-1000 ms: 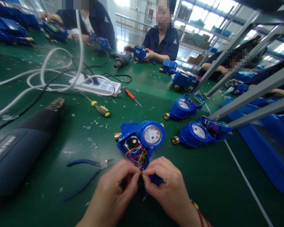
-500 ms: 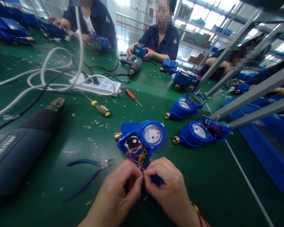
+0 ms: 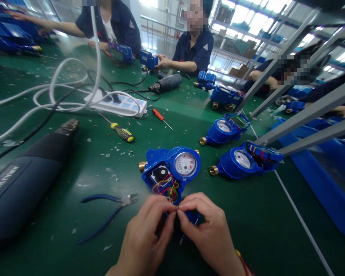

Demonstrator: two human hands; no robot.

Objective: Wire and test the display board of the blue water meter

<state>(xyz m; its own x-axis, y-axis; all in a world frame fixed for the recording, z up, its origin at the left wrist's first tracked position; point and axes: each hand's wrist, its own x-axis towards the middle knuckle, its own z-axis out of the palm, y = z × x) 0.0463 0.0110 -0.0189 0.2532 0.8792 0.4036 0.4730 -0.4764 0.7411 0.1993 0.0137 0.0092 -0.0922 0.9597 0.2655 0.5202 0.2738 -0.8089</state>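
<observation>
A blue water meter lies on the green table in front of me, its housing open. Thin coloured wires are bunched inside it, beside the round white dial. At the meter's near edge, my left hand and my right hand meet fingertip to fingertip. Each is pinched closed on what looks like the end of a wire, mostly hidden by the fingers. Under my hands a blue part shows partly. Diagonal cutters with blue handles rest open to the left.
Two more meters stand at the right near grey metal bars and a blue bin. To the left are a heat gun, a yellow-black screwdriver, a red screwdriver and a power strip. Co-workers sit across the table.
My pinched fingers have shifted slightly right and closer together. Across the table, one co-worker has moved a blue meter leftward; another now reaches toward the far-left pile. The far heat gun has turned.
</observation>
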